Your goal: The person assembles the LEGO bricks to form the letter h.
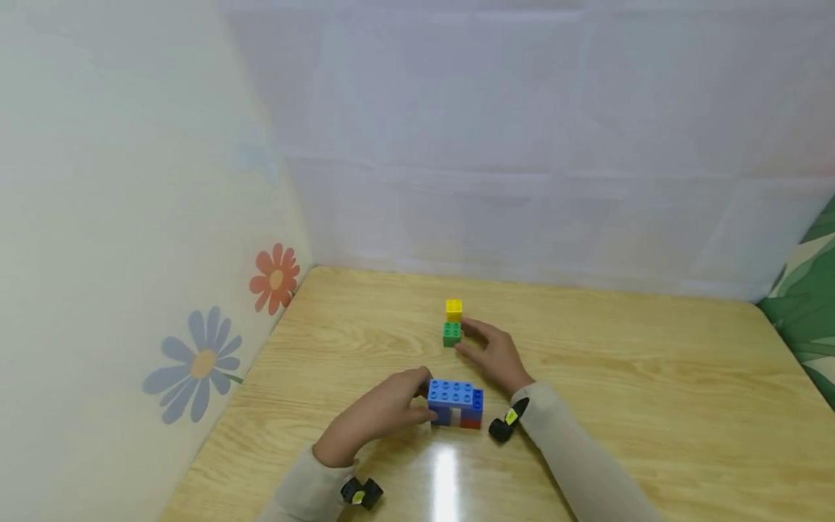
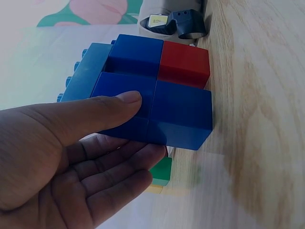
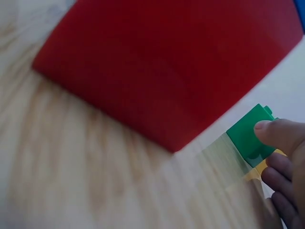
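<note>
My left hand [image 1: 385, 406] holds the left end of a built toy-brick block [image 1: 451, 394], thumb on the near side and fingers round toward the back. Studded light-blue brick [image 2: 86, 71] tops it, with dark-blue bricks [image 2: 183, 109] and a red brick [image 2: 185, 62] beneath. Farther back, my right hand [image 1: 499, 355] is at a small green brick [image 1: 451, 335]; its thumb presses the green side in the right wrist view, while the other fingers curl beyond, partly hidden. A yellow brick [image 1: 454, 310] stands just behind the green one; whether they are joined cannot be told.
Wood-grain table [image 1: 652, 377] lies under everything. A white cloth backdrop [image 1: 522, 145] rises behind it, and a wall with flower decals [image 1: 202, 364] borders the left. Leaf-patterned fabric [image 1: 812, 319] is at the right edge. Both wrists wear small black cameras [image 1: 511, 419].
</note>
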Action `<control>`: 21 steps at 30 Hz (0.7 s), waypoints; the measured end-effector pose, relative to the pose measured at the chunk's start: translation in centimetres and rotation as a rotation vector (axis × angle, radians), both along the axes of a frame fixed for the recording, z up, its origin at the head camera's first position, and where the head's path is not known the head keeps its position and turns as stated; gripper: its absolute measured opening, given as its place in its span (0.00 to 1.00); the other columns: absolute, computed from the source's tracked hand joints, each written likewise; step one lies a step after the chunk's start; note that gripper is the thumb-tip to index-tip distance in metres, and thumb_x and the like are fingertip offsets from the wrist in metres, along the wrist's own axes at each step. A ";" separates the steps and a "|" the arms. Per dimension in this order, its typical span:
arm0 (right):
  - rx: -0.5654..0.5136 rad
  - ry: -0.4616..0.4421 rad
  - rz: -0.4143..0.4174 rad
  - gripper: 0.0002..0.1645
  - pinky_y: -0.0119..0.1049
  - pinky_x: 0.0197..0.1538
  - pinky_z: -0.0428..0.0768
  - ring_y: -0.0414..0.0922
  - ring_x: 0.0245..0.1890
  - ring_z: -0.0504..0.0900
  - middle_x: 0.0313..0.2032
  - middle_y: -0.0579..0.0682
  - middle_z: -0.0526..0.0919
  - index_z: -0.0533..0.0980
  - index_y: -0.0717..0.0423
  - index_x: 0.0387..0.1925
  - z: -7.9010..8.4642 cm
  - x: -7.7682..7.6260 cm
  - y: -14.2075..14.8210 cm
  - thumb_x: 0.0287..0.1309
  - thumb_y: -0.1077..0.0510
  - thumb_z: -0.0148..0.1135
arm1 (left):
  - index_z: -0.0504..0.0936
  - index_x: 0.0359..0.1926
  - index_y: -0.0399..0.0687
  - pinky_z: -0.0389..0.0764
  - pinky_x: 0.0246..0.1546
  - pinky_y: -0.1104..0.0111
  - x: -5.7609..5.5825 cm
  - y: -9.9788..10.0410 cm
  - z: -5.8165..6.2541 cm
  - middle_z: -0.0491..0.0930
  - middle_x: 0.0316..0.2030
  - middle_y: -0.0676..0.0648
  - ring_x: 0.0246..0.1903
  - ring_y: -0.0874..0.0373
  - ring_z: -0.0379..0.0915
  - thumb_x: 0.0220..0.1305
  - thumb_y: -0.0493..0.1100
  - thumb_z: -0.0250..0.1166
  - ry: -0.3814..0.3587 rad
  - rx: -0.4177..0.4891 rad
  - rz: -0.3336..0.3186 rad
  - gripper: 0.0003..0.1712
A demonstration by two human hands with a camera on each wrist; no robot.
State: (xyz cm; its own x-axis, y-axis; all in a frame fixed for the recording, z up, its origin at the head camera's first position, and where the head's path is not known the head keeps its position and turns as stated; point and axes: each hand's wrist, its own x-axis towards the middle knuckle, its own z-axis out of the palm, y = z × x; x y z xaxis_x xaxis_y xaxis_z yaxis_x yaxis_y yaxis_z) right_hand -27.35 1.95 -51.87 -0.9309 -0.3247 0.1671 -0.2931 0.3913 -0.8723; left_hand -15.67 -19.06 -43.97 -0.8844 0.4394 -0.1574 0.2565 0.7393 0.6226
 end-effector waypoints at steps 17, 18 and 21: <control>0.020 0.021 -0.004 0.27 0.48 0.61 0.73 0.41 0.51 0.78 0.49 0.40 0.81 0.76 0.40 0.57 0.0 0.1 -0.2 0.57 0.42 0.68 | 0.75 0.45 0.50 0.80 0.45 0.66 0.2 0.1 0.5 0.81 0.42 0.52 0.45 0.58 0.78 0.59 0.48 0.71 0.003 -0.002 -0.001 0.18; 0.023 0.024 -0.003 0.26 0.48 0.60 0.73 0.41 0.51 0.78 0.49 0.40 0.81 0.77 0.40 0.57 0.0 0.2 -0.1 0.57 0.42 0.68 | 0.75 0.45 0.50 0.80 0.45 0.66 0.2 0.1 0.5 0.81 0.42 0.52 0.45 0.58 0.78 0.59 0.48 0.71 0.003 -0.001 -0.001 0.18; 0.026 0.029 -0.002 0.25 0.47 0.60 0.74 0.41 0.51 0.78 0.49 0.40 0.81 0.78 0.41 0.56 0.1 0.2 -0.1 0.57 0.43 0.69 | 0.75 0.44 0.50 0.80 0.45 0.67 0.2 0.1 0.5 0.81 0.42 0.53 0.44 0.58 0.78 0.59 0.47 0.71 0.004 0.003 -0.001 0.17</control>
State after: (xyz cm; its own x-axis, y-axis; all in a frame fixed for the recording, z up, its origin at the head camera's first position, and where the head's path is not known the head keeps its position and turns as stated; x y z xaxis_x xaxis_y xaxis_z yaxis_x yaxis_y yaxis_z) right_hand -27.12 1.84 -51.73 -0.9263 -0.3277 0.1858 -0.3175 0.4139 -0.8532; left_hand -15.43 -18.91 -43.43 -0.8846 0.4406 -0.1528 0.2595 0.7373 0.6237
